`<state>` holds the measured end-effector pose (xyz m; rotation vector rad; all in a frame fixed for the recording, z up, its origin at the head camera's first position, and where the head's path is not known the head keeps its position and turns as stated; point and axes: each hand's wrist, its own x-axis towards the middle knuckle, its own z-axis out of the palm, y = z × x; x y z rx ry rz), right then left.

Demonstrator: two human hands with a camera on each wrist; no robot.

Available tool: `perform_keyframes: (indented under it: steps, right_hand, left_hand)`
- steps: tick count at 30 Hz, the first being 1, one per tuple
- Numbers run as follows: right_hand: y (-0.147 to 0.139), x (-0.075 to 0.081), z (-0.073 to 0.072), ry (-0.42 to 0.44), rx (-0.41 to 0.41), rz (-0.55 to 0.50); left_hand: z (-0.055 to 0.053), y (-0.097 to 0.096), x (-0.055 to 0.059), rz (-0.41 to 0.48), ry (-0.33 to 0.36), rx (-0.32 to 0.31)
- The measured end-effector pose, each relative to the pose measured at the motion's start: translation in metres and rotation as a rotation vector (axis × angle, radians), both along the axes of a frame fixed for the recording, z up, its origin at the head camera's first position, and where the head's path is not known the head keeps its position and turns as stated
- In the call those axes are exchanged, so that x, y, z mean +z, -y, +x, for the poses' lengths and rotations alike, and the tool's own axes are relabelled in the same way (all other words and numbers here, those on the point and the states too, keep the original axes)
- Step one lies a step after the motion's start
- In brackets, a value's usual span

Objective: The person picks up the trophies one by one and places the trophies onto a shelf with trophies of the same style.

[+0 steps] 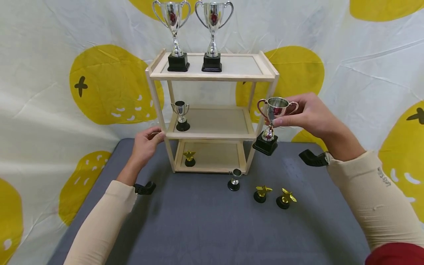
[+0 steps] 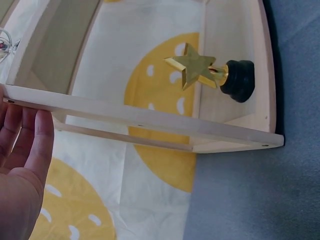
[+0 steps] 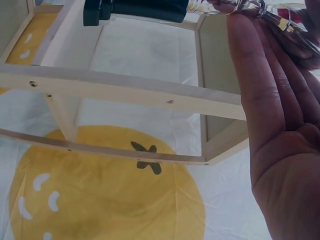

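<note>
My right hand [image 1: 309,114] pinches a silver two-handled trophy cup [image 1: 277,106] by its lower bowl and stem. Its black base [image 3: 145,9] hangs tilted beside the shelf's right front post. On the other side, my left hand [image 1: 145,145] holds the left front post of the wooden shelf [image 1: 212,78] at about middle-tier height, fingertips partly hidden by the post [image 2: 135,120]. A smaller silver cup [image 1: 180,108] stands at the left of the middle tier. Below it, a gold star trophy [image 1: 189,156] stands on the bottom tier.
Two tall silver trophies, a left one [image 1: 177,60] and a right one [image 1: 212,62], stand on the top tier. On the grey tabletop [image 1: 205,228] before the shelf are a small silver cup [image 1: 235,179] and two gold star trophies [image 1: 260,197] [image 1: 283,201]. A patterned cloth hangs behind.
</note>
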<state>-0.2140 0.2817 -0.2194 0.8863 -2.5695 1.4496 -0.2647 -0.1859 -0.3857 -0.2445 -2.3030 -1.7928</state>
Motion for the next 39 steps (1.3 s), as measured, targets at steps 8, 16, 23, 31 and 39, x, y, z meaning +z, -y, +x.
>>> perform_keyframes:
  steps: [8,16,23,31,39]
  right_hand:
    - [0.003,0.005,0.0,0.003,-0.017,0.028]
    - [0.003,0.006,0.0,0.004,-0.012,0.011]
    - [0.001,0.007,-0.002,0.003,0.035,-0.008]
    - [0.002,0.01,-0.002,-0.022,0.045,-0.019]
    - [0.004,0.013,-0.003,-0.003,0.051,-0.047]
  left_hand:
    - [-0.001,0.0,-0.001,0.013,0.01,0.007]
    - [-0.002,-0.001,-0.001,0.028,-0.008,0.001]
    - [0.002,-0.002,-0.001,0.014,-0.005,0.01]
    - [-0.001,-0.001,-0.001,0.014,-0.028,-0.002]
    - [-0.001,-0.001,-0.001,0.016,-0.041,0.002]
